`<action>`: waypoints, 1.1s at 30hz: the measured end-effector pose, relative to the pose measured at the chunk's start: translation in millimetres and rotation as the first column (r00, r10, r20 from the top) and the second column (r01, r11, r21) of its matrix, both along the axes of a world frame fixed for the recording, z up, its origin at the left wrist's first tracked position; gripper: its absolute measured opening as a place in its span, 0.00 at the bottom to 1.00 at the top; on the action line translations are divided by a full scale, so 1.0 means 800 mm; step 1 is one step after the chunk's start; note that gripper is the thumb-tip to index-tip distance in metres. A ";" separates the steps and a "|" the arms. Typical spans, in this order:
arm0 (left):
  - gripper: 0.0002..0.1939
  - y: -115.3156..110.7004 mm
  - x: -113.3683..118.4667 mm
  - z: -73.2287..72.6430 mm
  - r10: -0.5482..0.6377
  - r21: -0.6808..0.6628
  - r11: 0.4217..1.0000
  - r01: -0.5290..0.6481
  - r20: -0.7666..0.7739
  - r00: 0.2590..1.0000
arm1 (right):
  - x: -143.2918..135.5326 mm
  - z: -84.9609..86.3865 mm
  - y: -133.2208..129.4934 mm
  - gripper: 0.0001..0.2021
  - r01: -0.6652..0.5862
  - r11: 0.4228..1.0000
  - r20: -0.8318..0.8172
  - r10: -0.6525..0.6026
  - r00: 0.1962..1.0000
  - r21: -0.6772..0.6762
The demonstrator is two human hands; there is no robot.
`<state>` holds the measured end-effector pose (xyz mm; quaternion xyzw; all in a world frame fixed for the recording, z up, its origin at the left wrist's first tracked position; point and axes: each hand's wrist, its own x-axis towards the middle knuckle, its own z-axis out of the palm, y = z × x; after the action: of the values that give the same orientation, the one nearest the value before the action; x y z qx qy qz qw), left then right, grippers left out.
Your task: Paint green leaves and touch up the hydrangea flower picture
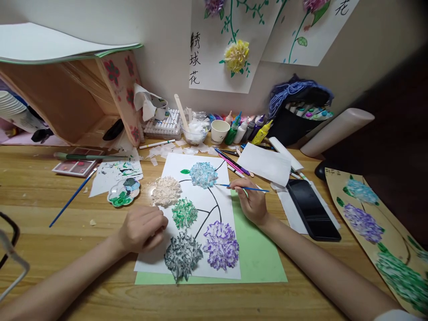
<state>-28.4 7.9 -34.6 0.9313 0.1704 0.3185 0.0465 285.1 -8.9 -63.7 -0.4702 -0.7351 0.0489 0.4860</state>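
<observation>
My right hand (250,199) is closed around a thin blue paintbrush (249,188). The brush tip points left, at the lower right edge of a light blue paper flower (203,174). My left hand (143,229) rests with curled fingers on the left edge of the white paper (150,261); whether anything is inside them is hidden. Close to it are a cream flower (166,191), a green flower (184,213) and a grey flower (183,256). A purple flower (221,246) sits at lower right. Black stems join the flowers, and one green leaf (184,171) shows beside the blue one.
A green sheet (257,249) lies under the paper. Left stand a paint palette (123,192) and another brush (72,197). Behind are a paper cup (220,131), paint bottles (240,131) and pens (234,162). A phone (313,208) and a finished flower picture (363,223) lie right.
</observation>
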 end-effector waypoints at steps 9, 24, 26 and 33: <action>0.10 0.004 -0.004 -0.008 0.003 0.019 1.000 -0.001 -0.061 0.998 | -0.001 0.004 0.000 0.10 0.005 1.000 -0.007 -0.005 1.000 0.019; 0.09 0.007 -0.006 -0.009 -0.008 -0.001 1.000 0.008 -0.078 0.997 | -0.001 0.004 -0.002 0.10 0.005 0.999 0.011 -0.006 1.000 0.035; 0.09 0.007 -0.006 -0.009 -0.008 -0.002 1.000 0.008 -0.072 0.997 | 0.000 0.003 -0.002 0.11 0.016 0.999 0.009 -0.017 1.000 0.030; 0.11 0.007 -0.004 -0.007 -0.024 -0.007 1.000 0.024 -0.054 0.998 | 0.004 0.001 -0.003 0.10 0.023 0.999 -0.021 -0.022 1.000 0.048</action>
<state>-31.6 13.8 -40.1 0.9413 0.1614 0.2923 0.0486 288.0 -11.5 -62.7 -0.4661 -0.7256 0.0306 0.5053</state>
